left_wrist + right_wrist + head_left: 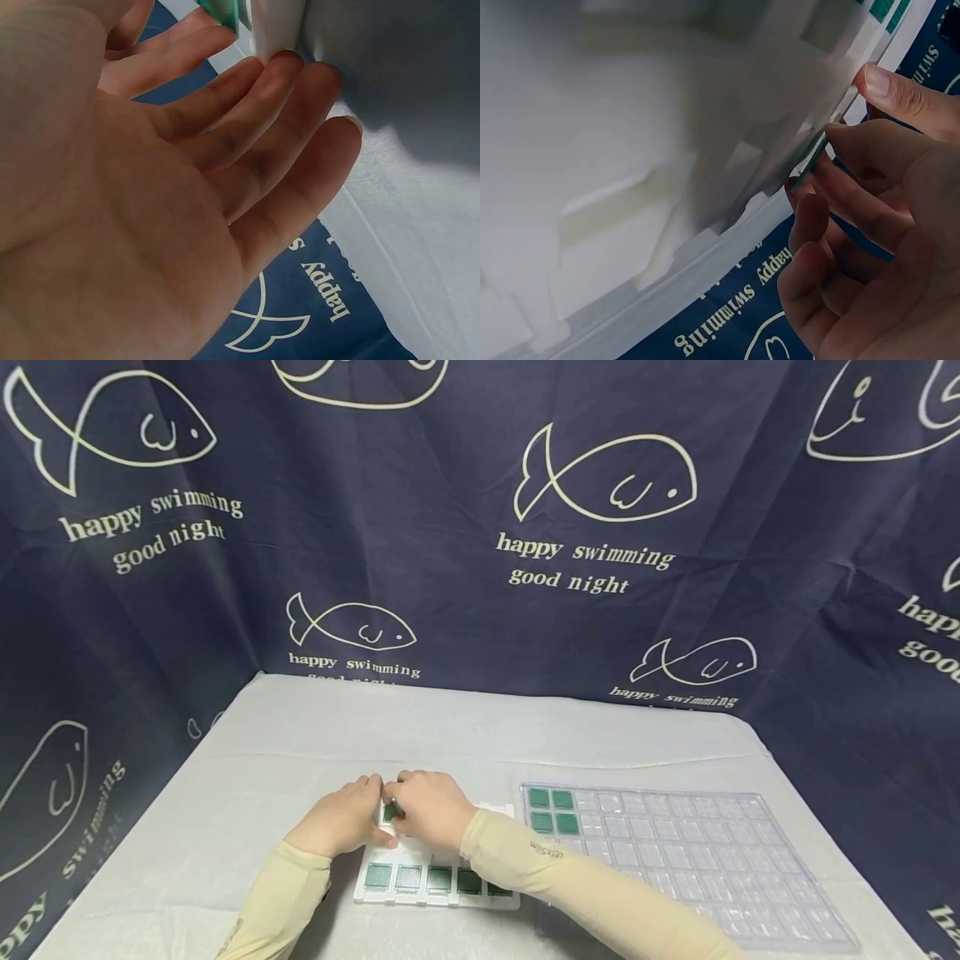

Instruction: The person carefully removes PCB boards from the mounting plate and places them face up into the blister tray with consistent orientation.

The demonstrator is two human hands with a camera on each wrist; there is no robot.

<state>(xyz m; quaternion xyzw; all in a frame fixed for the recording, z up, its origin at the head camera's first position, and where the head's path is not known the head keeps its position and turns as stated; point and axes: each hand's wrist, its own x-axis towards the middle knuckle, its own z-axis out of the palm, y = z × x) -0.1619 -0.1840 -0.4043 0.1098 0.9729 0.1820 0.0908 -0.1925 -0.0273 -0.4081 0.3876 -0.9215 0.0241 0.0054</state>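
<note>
A white tray (pixel 420 852) with a row of green square circuit boards (pixel 438 880) along its near side lies between the arms. At the tray's left side, my left hand (pixel 341 818) holds the edge, its thumb over the top and fingers (pixel 277 82) against the side. My right hand (pixel 431 810) reaches across the tray's far left and pinches a small green circuit board (pixel 810 161), seen edge-on in the right wrist view. In the head view this board shows only partly between the hands. The right forearm hides part of the tray.
On the right lies a clear plastic tray (pixel 678 827) divided into many compartments, with several green squares (pixel 553 810) in its far left corner. A white cloth (pixel 450 718) covers the table. Dark blue fish-print curtains (pixel 465 527) stand behind and at the sides.
</note>
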